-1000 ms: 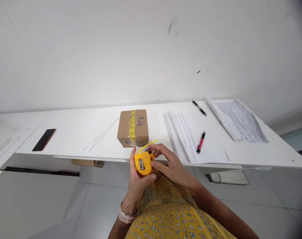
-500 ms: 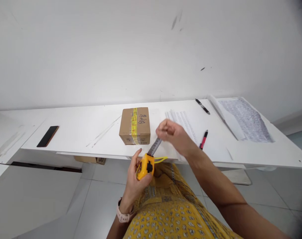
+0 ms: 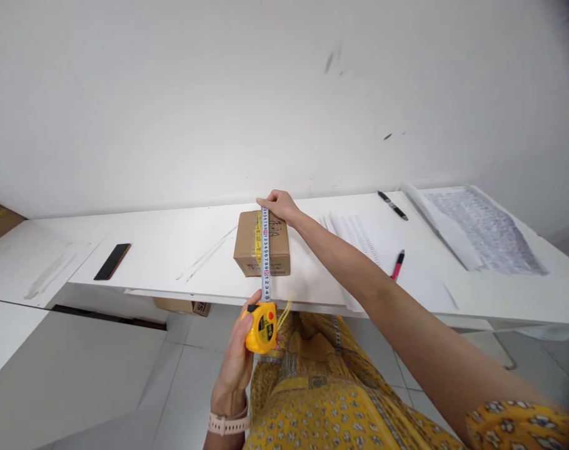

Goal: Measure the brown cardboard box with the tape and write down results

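Note:
My left hand (image 3: 237, 356) is closed around the yellow case of a tape measure (image 3: 261, 328), just in front of the table edge. From the case, the metal blade (image 3: 266, 256) stretches away from me over the top of a small cardboard box (image 3: 247, 240). The blade's numbers face up, and it lies beside a strip of yellow tape (image 3: 259, 234) on the box. At the box's far edge, my right hand (image 3: 281, 205) pinches the blade's far end. A yellow wrist cord (image 3: 285, 315) hangs from the case.
A dark phone-like slab (image 3: 112, 261) lies to the left on the white table (image 3: 195, 237). To the right are printed sheets (image 3: 354, 237), a black pen (image 3: 392, 205), a red-and-black pen (image 3: 397, 265) and a written paper pad (image 3: 481, 231). The wall stands directly behind.
My right hand has moved up and left to the box's far edge, drawing out much more blade. My left hand has turned the case and brought it slightly lower.

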The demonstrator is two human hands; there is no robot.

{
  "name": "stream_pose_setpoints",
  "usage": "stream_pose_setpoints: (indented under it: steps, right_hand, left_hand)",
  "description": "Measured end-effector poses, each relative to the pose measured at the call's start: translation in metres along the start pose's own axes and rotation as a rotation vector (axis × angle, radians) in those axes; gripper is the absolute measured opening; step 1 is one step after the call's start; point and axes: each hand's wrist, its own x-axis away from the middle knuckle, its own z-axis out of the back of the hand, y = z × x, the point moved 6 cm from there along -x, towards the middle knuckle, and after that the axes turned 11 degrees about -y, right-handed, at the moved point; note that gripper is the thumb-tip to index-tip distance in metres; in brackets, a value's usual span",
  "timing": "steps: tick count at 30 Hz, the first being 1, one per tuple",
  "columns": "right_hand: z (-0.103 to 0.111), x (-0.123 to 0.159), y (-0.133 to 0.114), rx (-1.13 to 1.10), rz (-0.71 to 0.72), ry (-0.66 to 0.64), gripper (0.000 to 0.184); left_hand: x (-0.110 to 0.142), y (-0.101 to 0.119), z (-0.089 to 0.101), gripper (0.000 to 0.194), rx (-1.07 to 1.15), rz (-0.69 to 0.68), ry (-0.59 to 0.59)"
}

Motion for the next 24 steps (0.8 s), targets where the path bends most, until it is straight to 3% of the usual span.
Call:
stream_pose_setpoints:
  steps: [3, 6, 10, 16, 20, 24]
  right_hand:
    - [-0.003, -0.005, 0.011, -0.02, -0.025, -0.015, 0.029]
    - [-0.006, -0.005, 0.016, -0.053, -0.037, -0.122, 0.03]
    - [-0.006, 0.001, 0.017, -0.102, -0.002, -0.192, 0.037]
    - [-0.006, 0.002, 0.017, -0.055, 0.014, -0.17, 0.037]
    - [0.007, 0.01, 0.003, 0.019, 0.083, -0.067, 0.032]
    - [0.036, 0.049, -0.027, 0.089, 0.22, 0.053, 0.031]
  left_hand:
    - [-0.003, 0.011, -0.012, 0.065, 0.004, -0.006, -0.063]
    - [-0.004, 0.016, -0.019, 0.067, 0.003, -0.006, -0.08]
    - [-0.003, 0.01, -0.022, 0.075, -0.015, 0.022, -0.039]
    - [-0.001, 0.0, -0.027, 0.077, -0.041, 0.024, 0.0]
    - [0.002, 0.01, -0.009, 0.069, -0.093, 0.009, 0.037]
    - [0.006, 0.047, 0.036, 0.073, -0.225, -0.063, 0.116]
